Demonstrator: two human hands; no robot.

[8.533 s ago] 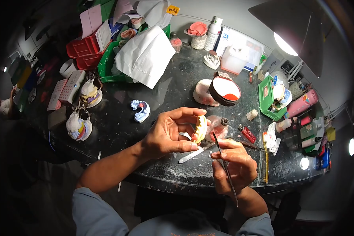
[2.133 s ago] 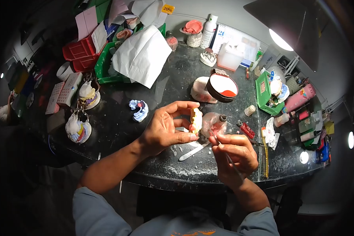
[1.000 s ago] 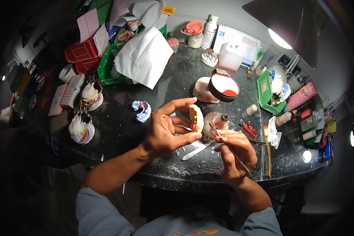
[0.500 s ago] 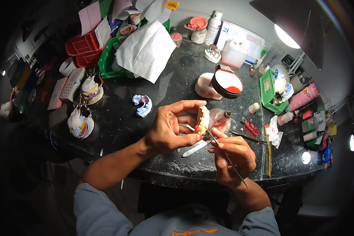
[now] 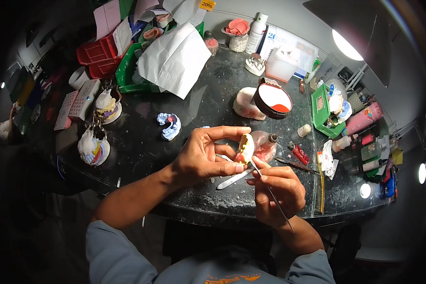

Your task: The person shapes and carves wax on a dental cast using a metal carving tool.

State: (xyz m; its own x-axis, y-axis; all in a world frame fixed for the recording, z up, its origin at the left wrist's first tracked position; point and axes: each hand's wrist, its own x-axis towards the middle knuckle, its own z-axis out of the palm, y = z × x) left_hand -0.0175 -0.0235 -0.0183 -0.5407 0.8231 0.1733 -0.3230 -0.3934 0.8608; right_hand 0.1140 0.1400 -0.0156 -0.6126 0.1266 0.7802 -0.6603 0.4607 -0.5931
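Note:
Between the fingertips and thumb of my left hand (image 5: 206,154) is a small dental cast (image 5: 247,144), pale yellow with a pinkish lower part. My right hand (image 5: 281,189) pinches a thin metal dental carver (image 5: 278,204) like a pen. The carver's upper tip is at the cast's lower right edge; whether it touches cannot be made out. Behind the cast stands a clear glass burner-like bottle (image 5: 265,147) with a dark top and pink contents. A pale spatula (image 5: 234,180) lies on the bench below the hands.
Blue-and-white dental cast (image 5: 169,127) lies left of my hands, with mounted models (image 5: 94,146) farther left. A round container (image 5: 273,99) with a white and red inside is behind. Red-handled tool (image 5: 299,154), yellow measuring strip (image 5: 321,189) and green bin (image 5: 321,111) are right.
The cast has turned in my left hand, so its smooth pale side shows more. The carver's tip has shifted slightly down along it. The whole view has moved a little.

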